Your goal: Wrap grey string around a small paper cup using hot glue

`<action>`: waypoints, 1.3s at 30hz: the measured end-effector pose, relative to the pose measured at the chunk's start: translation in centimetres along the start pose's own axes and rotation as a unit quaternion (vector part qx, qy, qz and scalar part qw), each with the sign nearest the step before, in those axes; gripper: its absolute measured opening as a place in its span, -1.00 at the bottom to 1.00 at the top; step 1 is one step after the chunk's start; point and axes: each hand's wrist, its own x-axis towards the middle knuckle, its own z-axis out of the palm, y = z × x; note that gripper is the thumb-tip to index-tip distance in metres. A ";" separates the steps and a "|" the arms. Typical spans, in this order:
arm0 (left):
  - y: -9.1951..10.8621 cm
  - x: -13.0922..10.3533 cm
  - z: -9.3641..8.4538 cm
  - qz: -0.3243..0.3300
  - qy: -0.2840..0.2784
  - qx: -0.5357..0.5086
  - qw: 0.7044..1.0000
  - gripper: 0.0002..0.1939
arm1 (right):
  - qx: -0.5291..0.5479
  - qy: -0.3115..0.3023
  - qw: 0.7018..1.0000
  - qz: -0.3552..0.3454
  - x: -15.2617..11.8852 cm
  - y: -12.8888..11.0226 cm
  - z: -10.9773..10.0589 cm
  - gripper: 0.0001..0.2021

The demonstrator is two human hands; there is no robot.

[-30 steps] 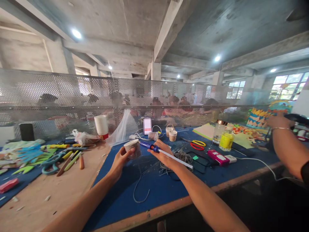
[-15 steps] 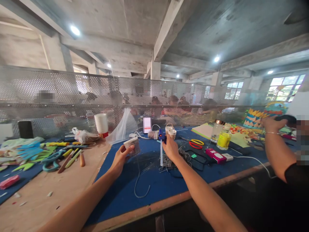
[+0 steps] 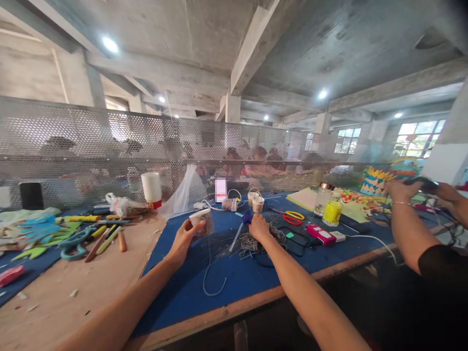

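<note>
My left hand [image 3: 185,238] grips a small paper cup [image 3: 202,222] with a pale rim and greyish cord wound round its side. A loose end of grey cord [image 3: 209,273] hangs from the cup and curls on the blue table mat [image 3: 175,302]. My right hand [image 3: 259,228] is closed on a blue glue gun [image 3: 247,217], low over the mat; a translucent glue stick [image 3: 237,236] sticks out of it towards me. Beside and partly under that hand lies a tangled heap of grey cord [image 3: 252,245]. My right fingertips are partly hidden.
Two small cups [image 3: 258,204], a cord spool [image 3: 229,204] and a phone [image 3: 221,189] stand behind. Red-and-yellow scissors [image 3: 292,217], a magenta box [image 3: 321,234] and a yellow bottle [image 3: 332,212] lie rightward, near another person's arm [image 3: 409,229]. Blue scissors [image 3: 75,248] and stacked cups [image 3: 151,187] are left.
My right hand has lowered the glue gun towards the mat by the cord heap, and its glue stick now slants. My left hand still holds the cup at nearly the same spot.
</note>
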 end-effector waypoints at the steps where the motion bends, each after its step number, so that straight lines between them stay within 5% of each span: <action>1: 0.1 -0.1 0.1 -0.002 0.000 -0.007 1.000 -0.37 | 0.000 -0.001 1.000 0.004 0.1 0.0 0.0 -0.60; 13: -0.3 0.3 0.0 -0.001 -0.006 -0.005 1.000 -0.34 | -0.010 0.051 0.999 0.003 -0.4 -0.1 -0.8 -0.59; 17: -0.3 0.4 -0.1 0.001 0.009 0.007 1.000 -0.35 | 0.074 0.131 0.981 -0.121 -1.3 -2.2 -2.1 -0.79; 20: -0.3 0.4 -0.3 -0.002 0.012 0.000 1.000 -0.35 | 0.216 0.080 0.932 -0.278 -2.7 -5.4 -2.3 -0.93; 23: -0.3 0.4 -0.4 0.006 0.007 -0.010 1.000 -0.35 | 0.283 0.068 0.887 -0.360 -4.4 -8.5 -1.9 -0.74; 27: -0.4 0.5 -0.5 0.017 0.019 -0.007 1.000 -0.35 | 0.290 0.088 0.883 -0.357 -5.5 -10.5 -0.8 -0.63; 39: -0.7 0.5 -0.3 0.038 0.016 0.050 0.998 -0.32 | 0.369 0.122 0.846 -0.366 -4.9 -9.7 1.1 -0.91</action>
